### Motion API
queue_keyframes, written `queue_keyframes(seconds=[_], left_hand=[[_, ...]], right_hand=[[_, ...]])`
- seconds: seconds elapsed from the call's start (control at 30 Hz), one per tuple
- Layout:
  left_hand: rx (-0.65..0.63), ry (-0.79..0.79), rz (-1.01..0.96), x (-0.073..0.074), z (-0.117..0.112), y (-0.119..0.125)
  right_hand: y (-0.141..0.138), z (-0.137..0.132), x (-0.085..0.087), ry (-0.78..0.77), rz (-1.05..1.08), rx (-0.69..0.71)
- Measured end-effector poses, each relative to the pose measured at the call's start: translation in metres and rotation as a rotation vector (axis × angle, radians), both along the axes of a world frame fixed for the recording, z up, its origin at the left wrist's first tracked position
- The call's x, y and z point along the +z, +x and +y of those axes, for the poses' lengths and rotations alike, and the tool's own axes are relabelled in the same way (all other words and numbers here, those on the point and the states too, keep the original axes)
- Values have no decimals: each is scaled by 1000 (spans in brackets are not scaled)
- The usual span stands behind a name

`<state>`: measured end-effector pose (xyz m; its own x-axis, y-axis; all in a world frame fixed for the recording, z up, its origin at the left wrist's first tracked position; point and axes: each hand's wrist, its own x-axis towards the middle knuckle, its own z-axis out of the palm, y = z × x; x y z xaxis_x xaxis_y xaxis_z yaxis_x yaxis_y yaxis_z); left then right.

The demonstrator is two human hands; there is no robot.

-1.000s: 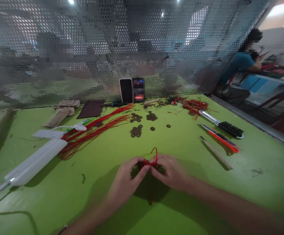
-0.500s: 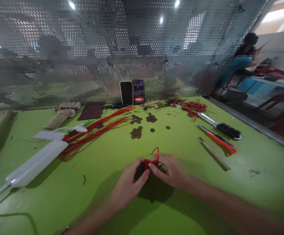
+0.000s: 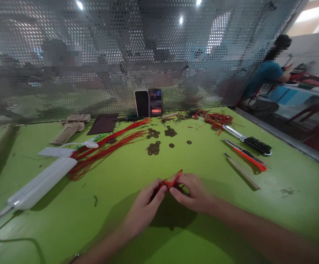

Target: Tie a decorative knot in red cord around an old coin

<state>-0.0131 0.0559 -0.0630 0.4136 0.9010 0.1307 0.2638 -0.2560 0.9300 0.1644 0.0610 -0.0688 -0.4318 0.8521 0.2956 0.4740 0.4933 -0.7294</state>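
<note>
Low over the middle of the green table, my left hand (image 3: 148, 200) pinches a red cord (image 3: 169, 183) between thumb and fingers. From the other side my right hand (image 3: 190, 192) grips the same cord, its fingertips almost meeting those of the left. A knotted part of the cord shows between the hands, and a small loop rises by the right fingers. Part of the cord is hidden inside the hands. Beyond them lie piles of round holed coins (image 3: 154, 147), and two single coins lie to the right of these.
A white power strip (image 3: 42, 183) and long red cords (image 3: 107, 150) lie at left. On the right are a brush (image 3: 247, 139), an orange-handled tool (image 3: 248, 159) and a thin wooden-handled tool (image 3: 241, 170). A phone (image 3: 142, 103) leans against the perforated metal screen (image 3: 101, 80). A person (image 3: 269, 73) sits at far right.
The upright loop of red cord has dropped lower and leans right. My right thumb has drawn back slightly from the knotted part. The person at right has shifted an arm.
</note>
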Motion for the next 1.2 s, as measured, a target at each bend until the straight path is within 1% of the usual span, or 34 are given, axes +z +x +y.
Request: queue_keyframes(seconds=[0.07,0.17,0.23,0.3,0.37,0.47,0.57,0.63,0.7,0.8,0.87,1.0,1.1,1.2], left_hand=[[20,-49,-10,0,0,0],[40,-269,11,-2,0,-3],[71,-379,1,-3,-1,-5],[95,-398,-38,-4,-1,-7],[80,-361,-70,-4,-1,-8],[21,-298,-58,-3,0,-8],[9,-271,-61,-2,2,-7],[26,-250,-93,-2,3,-6],[53,-216,-98,-3,6,-5],[94,-146,-15,-3,10,-4],[114,-82,70,-2,13,-4],[121,52,219,-1,15,-4],[106,85,286,-2,15,-5],[106,104,320,-2,16,-5]], right_hand=[[1,0,0,9,20,3],[1,0,-1,25,15,-31],[0,1,-3,7,-19,-72],[0,2,-4,-21,-57,-90],[0,3,-4,-40,-88,-80],[-1,4,-3,-66,-136,-62],[-3,4,-3,-89,-148,-19],[-5,3,-3,-80,-154,47],[-7,2,-3,-48,-207,104],[-9,-2,-1,8,-319,124],[-8,-5,1,33,-342,136],[-5,-11,6,69,-271,160],[-2,-16,12,105,-147,156],[2,-20,20,165,26,146]])
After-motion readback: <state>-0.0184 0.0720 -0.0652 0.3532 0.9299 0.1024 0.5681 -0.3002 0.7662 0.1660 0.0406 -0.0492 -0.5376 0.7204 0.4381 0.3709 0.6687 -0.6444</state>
